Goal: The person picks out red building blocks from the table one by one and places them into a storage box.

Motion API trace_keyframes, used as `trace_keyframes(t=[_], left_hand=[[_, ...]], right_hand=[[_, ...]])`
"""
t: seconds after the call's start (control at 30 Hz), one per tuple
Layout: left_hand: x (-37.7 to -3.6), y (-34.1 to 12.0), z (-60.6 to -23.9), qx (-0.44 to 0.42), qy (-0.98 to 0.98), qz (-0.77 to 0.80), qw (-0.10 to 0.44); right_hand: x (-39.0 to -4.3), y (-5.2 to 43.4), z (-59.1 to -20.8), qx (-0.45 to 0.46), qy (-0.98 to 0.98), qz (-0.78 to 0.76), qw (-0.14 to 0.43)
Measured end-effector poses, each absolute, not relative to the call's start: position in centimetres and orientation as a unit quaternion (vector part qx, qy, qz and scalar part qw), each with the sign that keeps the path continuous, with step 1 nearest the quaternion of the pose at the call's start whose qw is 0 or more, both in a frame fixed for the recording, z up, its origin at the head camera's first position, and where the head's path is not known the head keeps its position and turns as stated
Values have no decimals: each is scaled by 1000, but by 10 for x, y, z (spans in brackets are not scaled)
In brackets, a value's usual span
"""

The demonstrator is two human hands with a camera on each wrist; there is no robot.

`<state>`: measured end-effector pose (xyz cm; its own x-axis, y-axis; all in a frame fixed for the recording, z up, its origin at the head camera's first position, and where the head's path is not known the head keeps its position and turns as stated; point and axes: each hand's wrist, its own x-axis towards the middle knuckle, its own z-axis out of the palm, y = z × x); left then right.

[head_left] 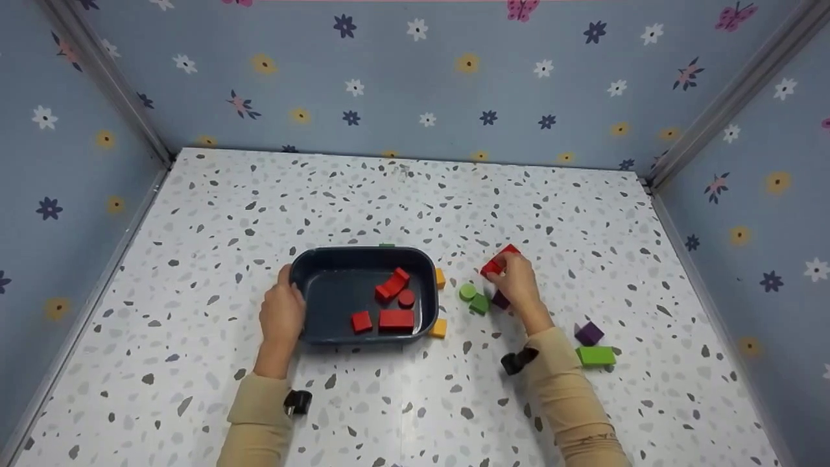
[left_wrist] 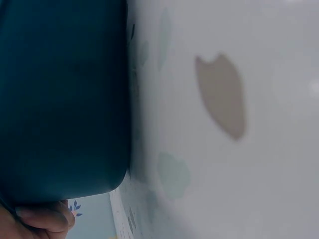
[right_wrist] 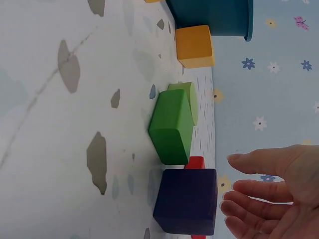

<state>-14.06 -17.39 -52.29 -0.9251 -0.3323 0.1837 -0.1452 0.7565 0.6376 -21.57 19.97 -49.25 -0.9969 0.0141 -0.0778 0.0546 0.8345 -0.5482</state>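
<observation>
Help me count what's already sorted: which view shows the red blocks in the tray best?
The head view: it looks straight down into the dark tray, showing the red blocks inside. The left wrist view shows only the tray's outer wall; the right wrist view catches just its corner, nothing inside.

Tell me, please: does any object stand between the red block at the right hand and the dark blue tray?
Yes. Between the red block at the right hand and the dark blue tray lie a green cylinder, a green cube and, against the tray's right wall, a yellow block. All are low.
</observation>
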Motion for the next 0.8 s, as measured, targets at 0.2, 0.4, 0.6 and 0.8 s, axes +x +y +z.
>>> trace_keyframes(t=[0.2,0.4,0.6,0.8], left_hand=[[-141,-173,-523,132,-925,-327,145],[-140,-172,-522,134,-925,-324,148],[-140,-173,-522,131,-926,-324,146],[-140,-173,-522,130,-927,-325,139]], right_hand=[[-222,199,-496,50,954,-286,79],[-224,197,-498,49,958,-269,88],[-224,195,-501,32,966,-245,70],[-225,193,-503,42,970,-228,75]])
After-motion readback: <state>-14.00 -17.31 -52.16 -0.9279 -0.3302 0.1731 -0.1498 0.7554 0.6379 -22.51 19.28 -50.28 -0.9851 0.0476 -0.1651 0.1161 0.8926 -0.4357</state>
